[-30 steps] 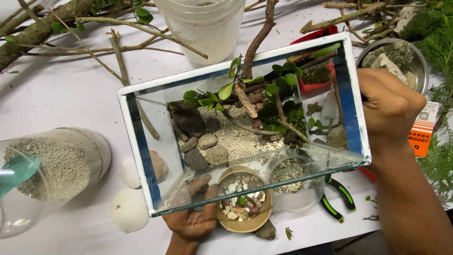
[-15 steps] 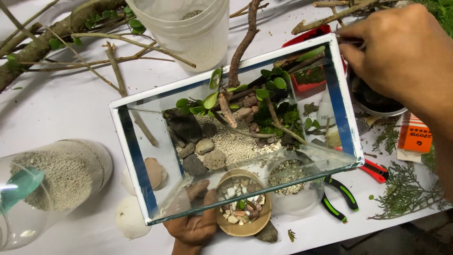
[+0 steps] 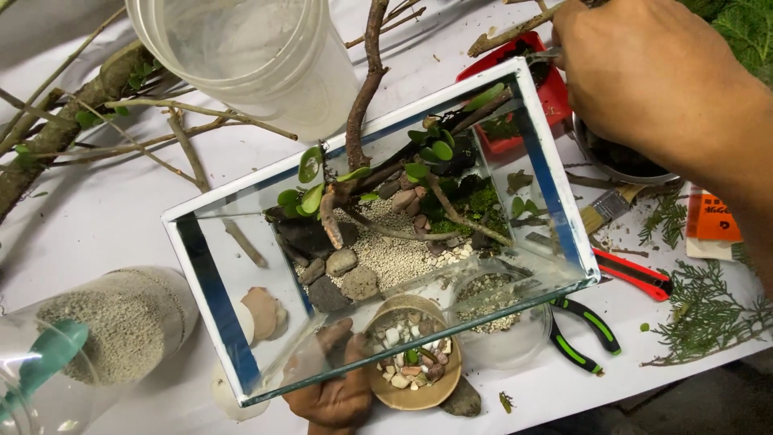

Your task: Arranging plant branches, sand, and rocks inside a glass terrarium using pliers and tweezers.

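A rectangular glass tank (image 3: 201,270) stands tilted on the white table. It holds pale gravel (image 3: 394,250), dark stones, moss (image 3: 475,201) and a leafy branch (image 3: 362,89) that sticks out the top. My left hand (image 3: 334,399) grips the tank's near wall from below and is partly seen through the glass. My right hand (image 3: 644,72) hovers at the upper right, above a metal bowl (image 3: 624,169) and beside a red tray (image 3: 555,93). Its fingers are closed on a thin metal tool (image 3: 546,55).
A wooden bowl of pebbles (image 3: 411,370) and a clear cup of gravel (image 3: 503,318) sit by the tank's near side. Green-handled pliers (image 3: 584,338), a red-handled tool (image 3: 636,274), a brush (image 3: 608,208), a sand jar (image 3: 121,322), a white tub (image 3: 241,56) and branches (image 3: 64,121) surround it.
My right hand left the tank's right wall and rose to the far right, over the metal bowl and red tray. The tank now sits more turned in view; my left hand stays.
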